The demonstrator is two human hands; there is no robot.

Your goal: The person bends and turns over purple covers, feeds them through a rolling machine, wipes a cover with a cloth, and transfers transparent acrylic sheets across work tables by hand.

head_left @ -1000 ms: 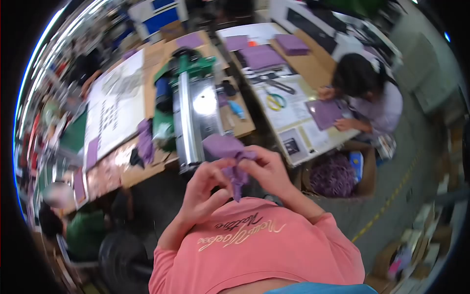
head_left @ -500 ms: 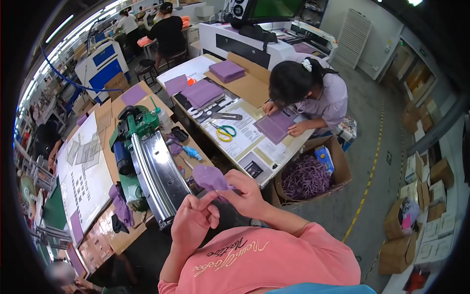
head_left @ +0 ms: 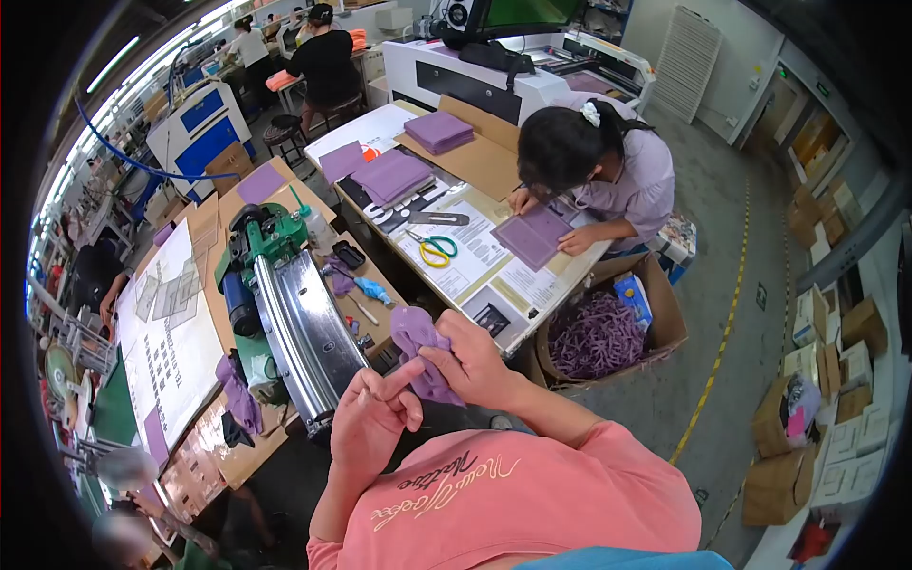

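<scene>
A crumpled purple cloth (head_left: pixel 415 330) is bunched in my right hand (head_left: pixel 472 366), with the thumb pressed over it and part of the cloth hanging below the fingers. My left hand (head_left: pixel 372 418) is just beside it, palm turned up. Its index finger stretches out to touch the cloth near my right thumb, while the other fingers curl loosely apart and hold nothing. Left of both hands stands a green machine (head_left: pixel 271 228) with a long, curved, shiny metal bed (head_left: pixel 309 328).
Across the table, a co-worker bends over a purple sheet (head_left: pixel 534 237). Scissors (head_left: pixel 434 249) and stacked purple sheets (head_left: pixel 391 178) lie there. A carton of purple strips (head_left: pixel 594 342) stands on the floor. A blue-tipped item (head_left: pixel 373 291) lies behind the metal bed.
The purple cloth has been pulled lower and now hangs below my right hand too. My right hand has shifted slightly up and closed further round it; my left index finger stays against it.
</scene>
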